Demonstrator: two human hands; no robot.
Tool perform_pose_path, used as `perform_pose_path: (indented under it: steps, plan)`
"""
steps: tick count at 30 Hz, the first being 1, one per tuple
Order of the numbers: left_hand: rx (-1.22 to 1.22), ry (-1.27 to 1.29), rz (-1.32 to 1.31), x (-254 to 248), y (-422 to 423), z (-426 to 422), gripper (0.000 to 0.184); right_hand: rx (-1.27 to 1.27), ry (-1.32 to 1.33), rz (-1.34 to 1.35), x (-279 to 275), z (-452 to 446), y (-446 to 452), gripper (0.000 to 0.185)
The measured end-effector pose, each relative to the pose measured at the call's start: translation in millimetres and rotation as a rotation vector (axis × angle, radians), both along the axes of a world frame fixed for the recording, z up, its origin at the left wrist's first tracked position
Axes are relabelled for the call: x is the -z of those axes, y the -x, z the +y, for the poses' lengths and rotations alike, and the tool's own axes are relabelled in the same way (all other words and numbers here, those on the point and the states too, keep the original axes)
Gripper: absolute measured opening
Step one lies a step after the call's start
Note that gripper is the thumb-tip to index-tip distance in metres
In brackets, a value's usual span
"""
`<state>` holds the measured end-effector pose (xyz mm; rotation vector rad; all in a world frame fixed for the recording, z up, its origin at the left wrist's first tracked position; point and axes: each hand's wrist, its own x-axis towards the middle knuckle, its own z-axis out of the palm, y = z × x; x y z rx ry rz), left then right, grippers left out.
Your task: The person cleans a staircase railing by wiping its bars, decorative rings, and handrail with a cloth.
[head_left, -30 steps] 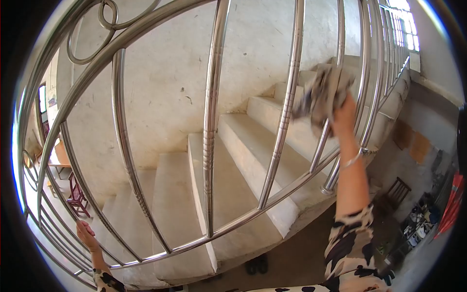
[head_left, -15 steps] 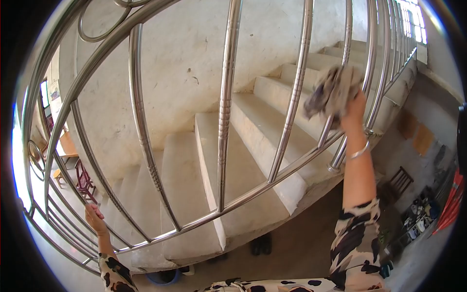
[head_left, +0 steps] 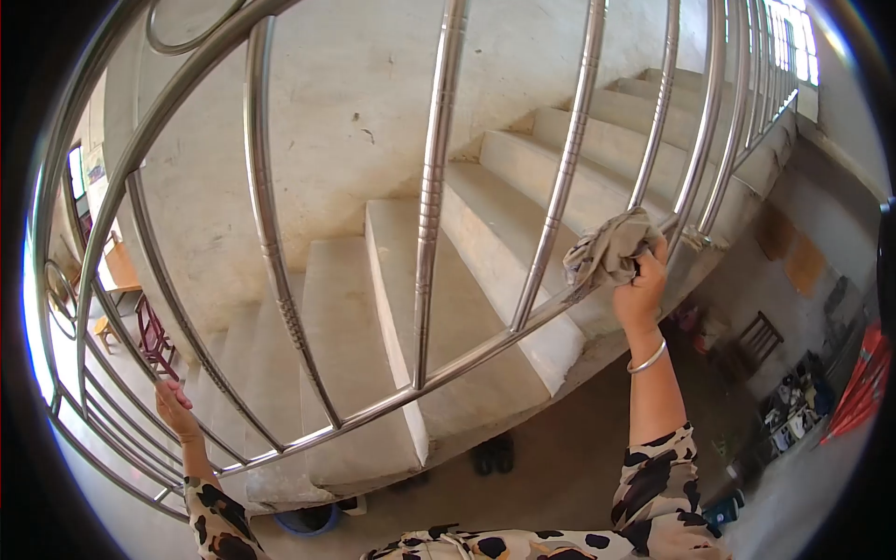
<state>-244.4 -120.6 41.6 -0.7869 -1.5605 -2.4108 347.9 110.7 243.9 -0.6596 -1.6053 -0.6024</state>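
Observation:
A crumpled grey-brown cloth (head_left: pixel 602 254) is bunched in my right hand (head_left: pixel 642 294). The cloth presses against the bottom rail (head_left: pixel 481 351) of a stainless steel stair railing, near the foot of an upright bar (head_left: pixel 657 121). On the far left, my left hand (head_left: pixel 175 409) is closed around a thin bar of the same railing; its palm side is partly hidden. Ringed grooves mark the middle of several uprights, such as the central baluster (head_left: pixel 432 187).
Concrete steps (head_left: pixel 355 280) rise to the right behind the railing, along a stained wall (head_left: pixel 355 75). Below stand a blue basin (head_left: pixel 308 519), dark shoes (head_left: pixel 493 455) and a wooden chair (head_left: pixel 758 338). A red chair (head_left: pixel 154 334) is at left, and red fabric (head_left: pixel 857 387) hangs at right.
My right hand has moved down and left with the cloth, from beside an upright bar to the bottom rail. My left hand stays on its bar; the view has shifted slightly.

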Motion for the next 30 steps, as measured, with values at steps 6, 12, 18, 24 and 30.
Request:
perform_pose_path:
  steps: [6,12,18,24,30]
  plan:
    - [-0.032,0.0,-0.023,-7.1,-9.6,-1.8,0.038,0.2,-0.065,0.397,1.8,3.8,-62.2,0.027]
    - [-0.057,0.006,-0.026,-8.4,-8.6,-2.0,0.039,0.327,0.036,0.052,-10.9,44.5,-31.4,0.027]
    - [-0.05,-0.017,-0.059,-0.3,1.1,-1.3,0.038,-0.188,0.235,0.61,40.3,20.2,4.9,0.033]
    - [-0.07,0.044,0.026,2.8,3.6,-3.9,0.038,-1.141,0.498,1.297,59.2,49.7,-17.8,0.029]
    - [-0.036,0.006,0.017,-13.0,-16.2,-4.3,0.038,-1.066,0.565,1.291,0.4,78.7,-33.3,0.022]
